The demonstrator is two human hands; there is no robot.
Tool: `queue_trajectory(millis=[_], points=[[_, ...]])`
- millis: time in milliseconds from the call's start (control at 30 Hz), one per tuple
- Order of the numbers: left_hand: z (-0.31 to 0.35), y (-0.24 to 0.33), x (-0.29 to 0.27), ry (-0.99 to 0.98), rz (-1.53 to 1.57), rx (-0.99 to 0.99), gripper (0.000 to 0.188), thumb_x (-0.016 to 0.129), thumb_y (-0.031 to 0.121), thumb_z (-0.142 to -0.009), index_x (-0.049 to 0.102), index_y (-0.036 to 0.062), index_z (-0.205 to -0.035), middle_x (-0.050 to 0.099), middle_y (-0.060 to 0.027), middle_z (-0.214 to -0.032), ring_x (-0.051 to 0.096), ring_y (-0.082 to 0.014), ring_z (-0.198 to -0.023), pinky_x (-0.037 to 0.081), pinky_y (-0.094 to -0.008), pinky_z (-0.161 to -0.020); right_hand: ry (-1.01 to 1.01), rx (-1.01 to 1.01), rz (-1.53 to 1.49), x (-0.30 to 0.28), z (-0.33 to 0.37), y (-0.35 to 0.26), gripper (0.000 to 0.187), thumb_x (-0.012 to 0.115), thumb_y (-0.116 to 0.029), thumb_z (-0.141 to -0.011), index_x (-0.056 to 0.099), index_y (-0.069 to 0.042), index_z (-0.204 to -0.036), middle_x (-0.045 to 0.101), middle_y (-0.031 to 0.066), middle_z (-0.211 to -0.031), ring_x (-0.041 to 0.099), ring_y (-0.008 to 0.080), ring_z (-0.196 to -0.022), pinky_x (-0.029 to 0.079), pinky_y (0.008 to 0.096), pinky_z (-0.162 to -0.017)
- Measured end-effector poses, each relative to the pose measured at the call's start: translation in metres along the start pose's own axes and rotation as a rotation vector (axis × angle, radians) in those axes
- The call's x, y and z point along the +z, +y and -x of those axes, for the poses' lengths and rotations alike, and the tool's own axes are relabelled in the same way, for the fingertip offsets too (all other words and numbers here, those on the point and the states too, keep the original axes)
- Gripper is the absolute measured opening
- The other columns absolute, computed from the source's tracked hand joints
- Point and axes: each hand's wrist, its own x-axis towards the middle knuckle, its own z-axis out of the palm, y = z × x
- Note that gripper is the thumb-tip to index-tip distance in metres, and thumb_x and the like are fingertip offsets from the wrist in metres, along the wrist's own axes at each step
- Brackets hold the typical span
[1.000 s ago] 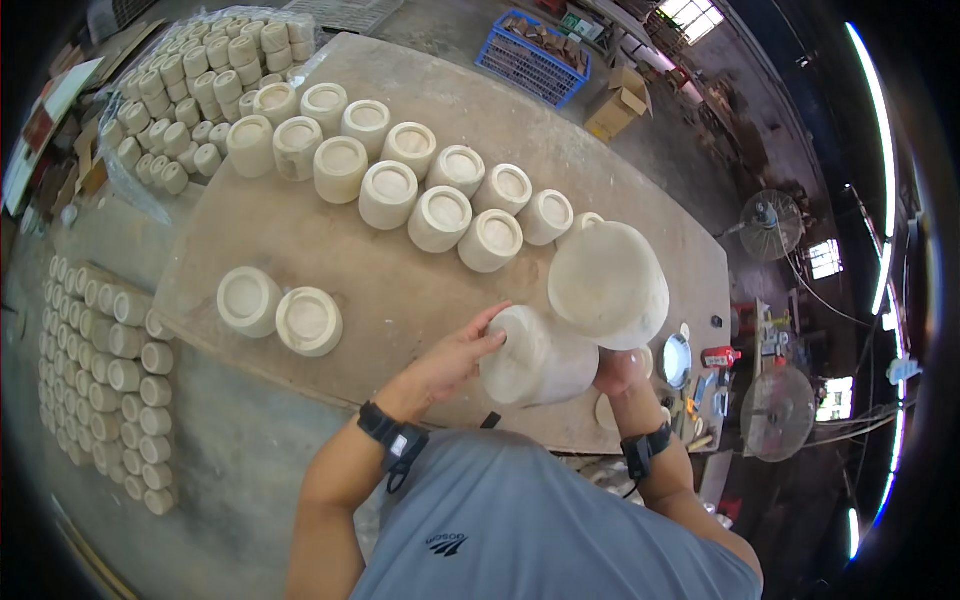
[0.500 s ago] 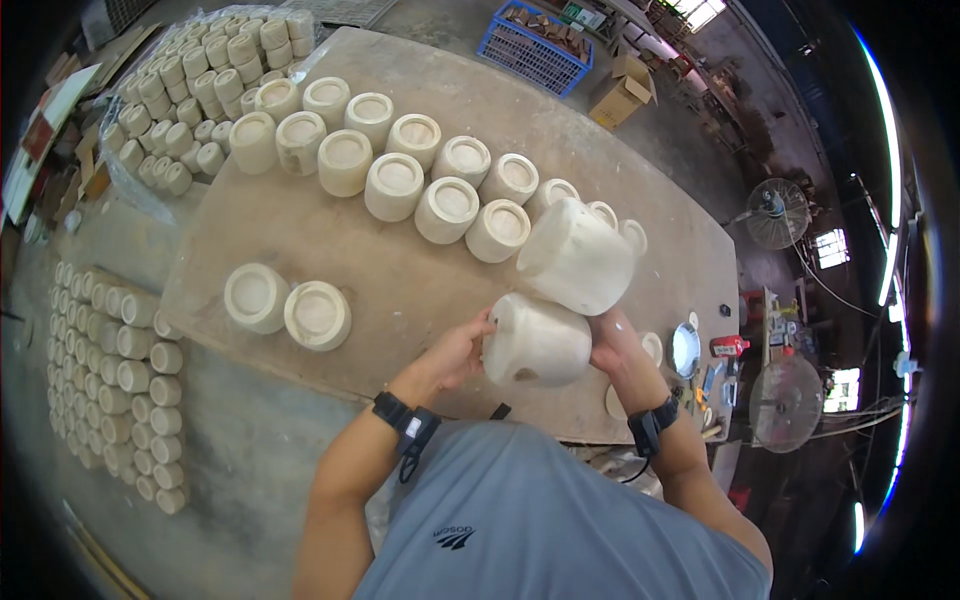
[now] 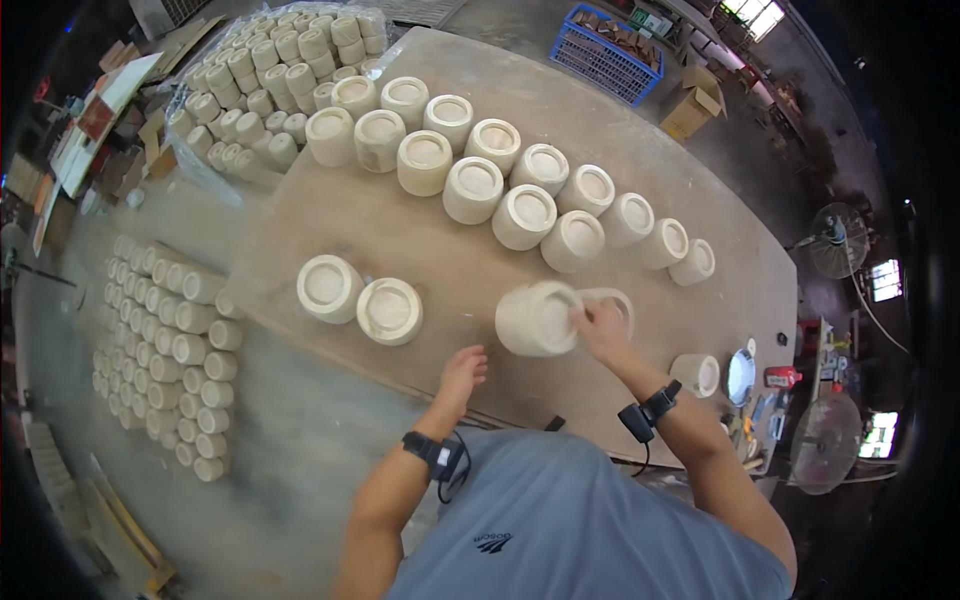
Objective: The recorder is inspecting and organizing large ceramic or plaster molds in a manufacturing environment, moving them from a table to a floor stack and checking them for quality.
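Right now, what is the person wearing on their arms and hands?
Both hands are bare, no gloves. The left hand has a black band on the wrist with a small dark box and a thin black cable looping from it. The right hand has a like black band and box, cable trailing. Short grey shirt sleeves leave both forearms uncovered.

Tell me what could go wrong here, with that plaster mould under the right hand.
The right hand grips the tilted mould alone; the left hand is off it, so it might roll or drop. It sits against another mould, risking chipped rims.
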Motion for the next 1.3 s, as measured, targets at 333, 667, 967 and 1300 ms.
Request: queue_trajectory(millis=[333, 667, 967, 1300], points=[[0.046, 0.037, -0.097, 0.614, -0.793, 0.720, 0.038, 0.063, 0.010, -0.090, 0.058, 0.0031, -0.126, 0.062, -0.0169, -0.119, 0.057, -0.0279, -0.114, 0.043, -0.0390, -0.101, -0.177, -0.525, 0.360, 0.098, -0.032, -0.042, 0.031, 0.063, -0.032, -0.088, 0.069, -0.005, -0.103, 0.058, 0.0236, -0.106, 0.058, 0.0390, -0.102, 0.050, 0.0489, -0.085], [0.006, 0.117, -0.134, 0.793, -1.498, 0.927, 0.068, 0.070, 0.021, -0.081, 0.044, 0.0052, -0.142, 0.045, -0.0299, -0.136, 0.041, -0.0453, -0.126, 0.035, -0.0541, -0.105, -0.153, -0.446, 0.299, 0.159, -0.039, -0.068, 0.042, 0.062, -0.041, -0.087, 0.067, -0.004, -0.106, 0.057, 0.0243, -0.108, 0.058, 0.0386, -0.101, 0.051, 0.0483, -0.083], [-0.010, 0.145, -0.140, 0.672, -1.582, 0.623, 0.047, 0.069, 0.023, -0.085, 0.060, 0.0068, -0.128, 0.051, -0.0271, -0.122, 0.046, -0.0432, -0.118, 0.039, -0.0506, -0.101, -0.126, -0.515, 0.029, 0.112, -0.034, -0.049, 0.051, 0.068, -0.037, -0.085, 0.057, -0.009, -0.126, 0.057, 0.0231, -0.111, 0.058, 0.0391, -0.102, 0.049, 0.0480, -0.091], [-0.009, 0.133, -0.144, 0.712, -1.620, 0.674, 0.045, 0.066, 0.020, -0.087, 0.058, 0.0044, -0.128, 0.050, -0.0286, -0.124, 0.044, -0.0457, -0.120, 0.038, -0.0531, -0.102, 0.299, 0.028, 0.353, 0.021, -0.155, 0.044, 0.098, 0.083, -0.044, -0.067, 0.038, -0.002, -0.144, 0.028, 0.0313, -0.151, 0.031, 0.0485, -0.138, 0.034, 0.0552, -0.109]])
